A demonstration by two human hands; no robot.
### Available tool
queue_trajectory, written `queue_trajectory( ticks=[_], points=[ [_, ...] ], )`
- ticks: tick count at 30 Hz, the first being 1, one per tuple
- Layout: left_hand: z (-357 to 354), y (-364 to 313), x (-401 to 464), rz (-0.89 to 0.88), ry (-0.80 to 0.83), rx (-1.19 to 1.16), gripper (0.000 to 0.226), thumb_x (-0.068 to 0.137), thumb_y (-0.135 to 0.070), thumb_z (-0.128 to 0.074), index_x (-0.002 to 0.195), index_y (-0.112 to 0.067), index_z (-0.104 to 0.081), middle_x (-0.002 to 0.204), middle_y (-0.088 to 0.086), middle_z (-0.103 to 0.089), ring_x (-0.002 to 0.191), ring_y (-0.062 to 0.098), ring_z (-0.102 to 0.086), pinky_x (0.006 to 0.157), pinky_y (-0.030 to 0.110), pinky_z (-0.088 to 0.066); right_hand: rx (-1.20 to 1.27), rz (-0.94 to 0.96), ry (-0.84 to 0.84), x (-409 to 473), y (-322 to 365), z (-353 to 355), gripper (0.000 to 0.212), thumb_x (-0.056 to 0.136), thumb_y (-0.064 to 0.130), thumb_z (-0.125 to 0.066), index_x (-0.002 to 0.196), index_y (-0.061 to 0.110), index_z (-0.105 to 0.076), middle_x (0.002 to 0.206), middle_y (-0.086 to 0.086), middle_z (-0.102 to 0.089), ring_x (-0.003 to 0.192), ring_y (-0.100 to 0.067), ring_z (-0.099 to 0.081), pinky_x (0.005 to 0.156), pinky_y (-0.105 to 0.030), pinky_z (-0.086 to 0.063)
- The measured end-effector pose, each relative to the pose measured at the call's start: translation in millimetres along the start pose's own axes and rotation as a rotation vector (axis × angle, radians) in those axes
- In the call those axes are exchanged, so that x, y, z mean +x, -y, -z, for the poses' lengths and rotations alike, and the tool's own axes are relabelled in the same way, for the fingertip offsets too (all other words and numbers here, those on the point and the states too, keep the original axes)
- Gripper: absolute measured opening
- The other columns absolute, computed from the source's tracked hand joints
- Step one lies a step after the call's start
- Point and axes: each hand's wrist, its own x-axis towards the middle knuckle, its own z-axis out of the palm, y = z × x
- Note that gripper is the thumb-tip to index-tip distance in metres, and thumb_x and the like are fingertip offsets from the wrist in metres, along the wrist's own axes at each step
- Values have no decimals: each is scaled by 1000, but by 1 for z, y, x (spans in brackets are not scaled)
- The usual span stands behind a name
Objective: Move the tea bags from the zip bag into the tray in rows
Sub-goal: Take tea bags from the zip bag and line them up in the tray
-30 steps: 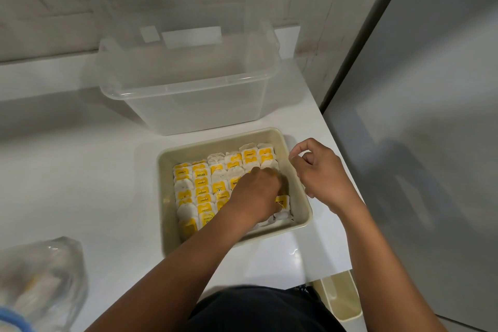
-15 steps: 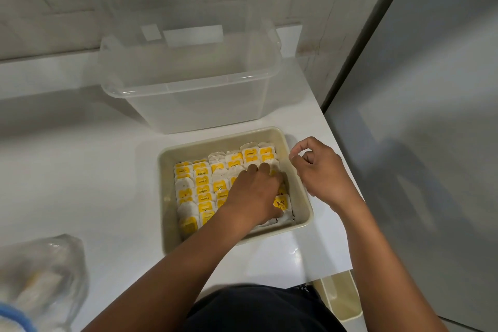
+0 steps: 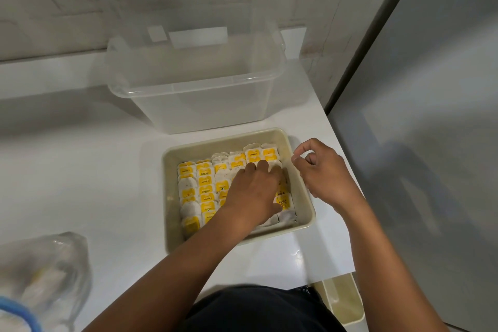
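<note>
A beige tray (image 3: 169,197) sits on the white counter, filled with rows of yellow-and-white tea bags (image 3: 206,186). My left hand (image 3: 253,191) lies palm down on the bags in the tray's right half, fingers spread and pressing toward the far rows; it covers several bags. My right hand (image 3: 323,175) hovers over the tray's right rim, fingers curled with thumb and forefinger pinched; I cannot see anything between them. The clear zip bag (image 3: 45,277) with a blue strip lies at the lower left, crumpled, with a few bags showing inside.
A large clear plastic bin (image 3: 196,105) stands just behind the tray against the tiled wall. A grey panel (image 3: 431,116) rises along the counter's right edge. A second beige tray (image 3: 342,302) pokes out below the counter's front right corner.
My left hand has slid farther up the tray over the tea bags, toward the far rows. My right hand has stayed by the right rim.
</note>
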Motion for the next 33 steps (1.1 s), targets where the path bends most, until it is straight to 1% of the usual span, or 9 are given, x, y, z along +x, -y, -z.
queue_trajectory(
  ticks=[2, 10, 13, 16, 18, 22, 25, 28, 33],
  points=[
    [3, 7, -6, -3, 1, 14, 64, 82, -48, -72, 129, -16, -44, 121, 9, -50, 105, 29, -51, 81, 37, -42, -17, 1, 6, 0, 0, 0, 5, 95, 25, -55, 93, 29, -57, 66, -14, -60, 56, -19, -52, 52, -33, -46],
    [-10, 14, -11, 44, 42, 125, 82, 75, -53, -78, 135, -15, -38, 124, 10, -49, 107, 30, -52, 84, 39, -45, 1, -11, 6, -1, 2, 0, 2, 96, 27, -58, 95, 28, -58, 66, -13, -60, 55, -19, -52, 53, -30, -45],
    [-14, 15, -13, 64, 27, 124, 75, 79, -49, -77, 134, -14, -39, 124, 10, -50, 107, 29, -52, 83, 38, -45, -43, 2, -7, -7, 8, 2, 1, 96, 29, -57, 95, 28, -58, 68, -14, -62, 61, -24, -57, 55, -30, -46],
    [-3, 19, -21, 95, -10, 41, 66, 81, -50, -73, 129, -16, -42, 121, 7, -51, 107, 28, -53, 80, 36, -42, -105, 99, -72, -18, 24, 4, 3, 96, 29, -56, 94, 28, -59, 61, -2, -60, 59, -11, -56, 54, -23, -40],
    [12, 24, -34, 127, -69, -63, 54, 83, -50, -70, 120, -18, -46, 115, 4, -52, 106, 27, -53, 79, 35, -41, -79, 174, -85, -27, 41, 2, 7, 95, 25, -57, 89, 28, -61, 59, 2, -58, 58, -8, -53, 55, -22, -39],
    [45, 46, -81, 171, -242, -323, 25, 88, -45, -65, 97, -27, -51, 98, -6, -52, 93, 20, -56, 77, 38, -48, -4, 245, 51, -45, 74, -21, 9, 92, 22, -62, 84, 27, -64, 64, 6, -62, 56, -8, -56, 58, -23, -43],
    [60, 71, -127, 241, -388, -430, 17, 89, -39, -66, 89, -31, -52, 83, -12, -46, 75, 11, -52, 69, 35, -47, 82, 258, 172, -60, 98, -48, 11, 91, 24, -63, 82, 29, -64, 71, 6, -66, 63, -16, -63, 58, -35, -52],
    [64, 96, -175, 308, -501, -467, 15, 89, -42, -65, 87, -35, -52, 79, -13, -48, 67, 4, -50, 63, 31, -45, 164, 304, 287, -81, 124, -82, 15, 92, 16, -62, 80, 26, -64, 73, 2, -67, 65, -22, -65, 56, -44, -57],
    [59, 135, -256, 398, -649, -407, 9, 89, -42, -65, 89, -36, -58, 76, -17, -54, 69, 9, -54, 61, 26, -46, 194, 372, 425, -126, 171, -142, 16, 93, 14, -62, 84, 27, -66, 78, 6, -69, 73, -10, -71, 72, -46, -59]
  ],
)
